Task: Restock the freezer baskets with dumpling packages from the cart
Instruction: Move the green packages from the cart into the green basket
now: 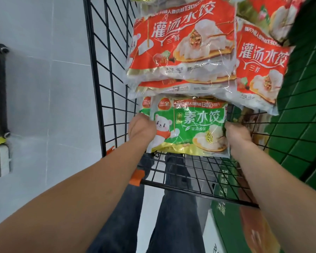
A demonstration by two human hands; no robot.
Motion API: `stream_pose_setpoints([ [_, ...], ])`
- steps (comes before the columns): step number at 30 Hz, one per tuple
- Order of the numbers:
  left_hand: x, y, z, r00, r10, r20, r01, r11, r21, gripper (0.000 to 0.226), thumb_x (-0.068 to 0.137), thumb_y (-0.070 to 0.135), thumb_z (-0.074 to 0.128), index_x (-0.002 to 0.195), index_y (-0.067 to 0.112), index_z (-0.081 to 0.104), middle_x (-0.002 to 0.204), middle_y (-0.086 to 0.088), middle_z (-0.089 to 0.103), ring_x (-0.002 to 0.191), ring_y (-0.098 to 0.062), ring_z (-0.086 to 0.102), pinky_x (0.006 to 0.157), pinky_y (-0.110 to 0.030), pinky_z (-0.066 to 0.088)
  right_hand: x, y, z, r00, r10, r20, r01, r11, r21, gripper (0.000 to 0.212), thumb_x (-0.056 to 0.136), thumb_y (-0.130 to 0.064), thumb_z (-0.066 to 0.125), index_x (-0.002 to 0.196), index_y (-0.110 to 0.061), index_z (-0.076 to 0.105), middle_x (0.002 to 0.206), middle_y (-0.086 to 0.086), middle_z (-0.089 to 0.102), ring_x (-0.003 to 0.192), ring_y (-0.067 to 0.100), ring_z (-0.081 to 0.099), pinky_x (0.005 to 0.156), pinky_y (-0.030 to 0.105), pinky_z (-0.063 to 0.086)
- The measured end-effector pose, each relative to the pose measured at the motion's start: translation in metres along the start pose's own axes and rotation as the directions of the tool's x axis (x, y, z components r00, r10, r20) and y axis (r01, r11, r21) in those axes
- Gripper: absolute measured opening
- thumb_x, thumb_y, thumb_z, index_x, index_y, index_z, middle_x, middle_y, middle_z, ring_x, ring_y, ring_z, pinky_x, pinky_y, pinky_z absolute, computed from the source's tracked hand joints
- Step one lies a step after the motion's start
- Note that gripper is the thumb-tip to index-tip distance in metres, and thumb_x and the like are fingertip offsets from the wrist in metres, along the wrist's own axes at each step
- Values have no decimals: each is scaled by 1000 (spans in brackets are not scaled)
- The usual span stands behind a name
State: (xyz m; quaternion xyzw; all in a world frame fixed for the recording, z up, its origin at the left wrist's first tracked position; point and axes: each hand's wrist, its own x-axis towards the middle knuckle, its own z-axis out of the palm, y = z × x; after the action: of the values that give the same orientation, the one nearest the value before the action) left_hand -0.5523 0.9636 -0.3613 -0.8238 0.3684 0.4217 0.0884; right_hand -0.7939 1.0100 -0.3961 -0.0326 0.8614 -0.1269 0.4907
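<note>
Both hands, left hand [141,127] and right hand [238,133], grip the green dumpling package [189,128] by its sides inside the wire cart [106,99], beneath the red dumpling packages [182,41]. No freezer basket is visible; most restocking looks undone.

Bare left forearm [77,190] and bare right forearm [281,183], no sleeves, watch or rings in view. Dark blue denim trousers [177,212] on both legs.
</note>
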Motion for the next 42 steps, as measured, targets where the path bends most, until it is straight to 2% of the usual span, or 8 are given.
stream_pose_setpoints([
  [3,1,3,-2,999,-28,30,33,985,-171,12,93,19,58,99,10,65,95,-9,68,84,-25,64,75,-35,56,-7,3,-6,1000,11,-13,-10,991,132,12,96,-20,56,105,-17,64,75,7,68,49,21,58,50,30,49],
  [7,-14,5,-12,993,-51,106,79,957,-280,17,89,17,66,98,3,67,100,-14,72,91,-27,69,85,-44,58,-36,4,-18,999,-40,-21,44,982,186,14,94,-16,64,80,-20,63,92,0,68,80,20,66,81,39,58],
  [13,-56,-3,-55,979,104,177,-24,915,-402,11,78,21,63,70,14,61,78,-18,67,74,-30,65,72,-43,56,-121,7,-47,985,-124,-118,155,937,313,7,95,-19,62,90,-15,66,83,-1,66,76,16,60,65,25,49],
  [16,-87,2,-89,958,194,213,-86,897,-433,16,81,20,70,71,16,59,74,-12,65,65,-23,60,59,-35,54,-161,17,-70,975,-131,-180,187,922,338,10,92,-24,65,86,-18,69,89,3,72,81,24,68,69,34,57],
  [20,-129,7,-129,886,383,260,-251,870,-425,17,92,8,62,76,13,61,77,-7,67,71,-22,64,61,-32,55,-229,39,-99,959,-130,-253,230,878,421,20,93,-15,60,74,-16,67,96,11,73,88,25,69,70,37,59],
  [24,-165,18,-155,776,557,296,-449,817,-361,10,83,17,68,75,15,64,81,-13,65,76,-23,61,70,-37,51,-276,70,-124,950,-44,-308,215,808,548,16,82,-24,64,70,-18,73,95,13,74,95,36,70,79,60,58],
  [34,-272,42,-116,533,724,438,-722,659,-210,14,91,9,64,77,9,65,82,-16,70,75,-25,64,78,-44,56,-348,183,-180,896,120,-428,285,585,759,15,92,-12,64,77,-13,65,85,6,67,86,26,65,71,36,55],
  [42,-392,48,-6,335,754,565,-849,502,-166,15,81,21,69,70,11,67,71,-14,66,69,-22,59,66,-34,46,-368,312,-252,851,239,-468,340,429,837,10,94,-11,63,85,-8,68,100,15,70,96,31,66,91,48,55],
])
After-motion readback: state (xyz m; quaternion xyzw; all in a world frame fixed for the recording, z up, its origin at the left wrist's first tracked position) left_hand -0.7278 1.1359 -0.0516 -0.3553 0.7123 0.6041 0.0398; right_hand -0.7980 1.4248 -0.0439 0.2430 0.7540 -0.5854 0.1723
